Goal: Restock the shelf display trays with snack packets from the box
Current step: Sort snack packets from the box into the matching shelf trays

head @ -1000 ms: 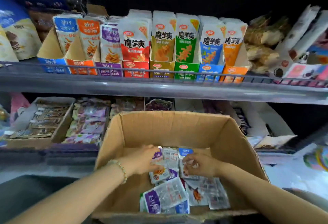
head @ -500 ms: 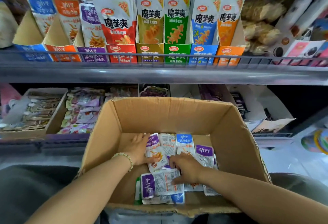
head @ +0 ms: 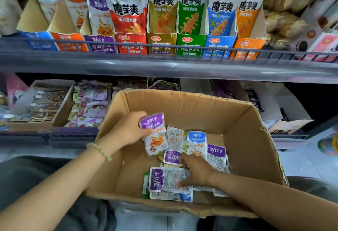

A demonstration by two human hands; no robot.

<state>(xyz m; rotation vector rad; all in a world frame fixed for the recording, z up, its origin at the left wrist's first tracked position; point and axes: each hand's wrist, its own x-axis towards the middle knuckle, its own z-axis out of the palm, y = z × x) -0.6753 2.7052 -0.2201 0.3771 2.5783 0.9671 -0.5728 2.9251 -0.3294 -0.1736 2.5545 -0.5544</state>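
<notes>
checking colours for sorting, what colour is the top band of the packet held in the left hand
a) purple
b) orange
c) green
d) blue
a: the left hand pinches a packet with a purple top band, held inside the box.

Both hands work inside an open cardboard box (head: 256,139) of snack packets below a stocked shelf.

The left hand (head: 128,132), a bead bracelet (head: 99,151) on its wrist, pinches a purple-topped packet (head: 154,133) above the box floor. The right hand (head: 195,171) rests spread on the loose packets (head: 196,143), thumb on a face-down packet (head: 168,179) near the front wall. Above, upright packets fill a row of coloured display trays (head: 131,42) behind the grey shelf rail (head: 164,66). A flat tray (head: 62,113) of sachets sits left of the box.
</notes>
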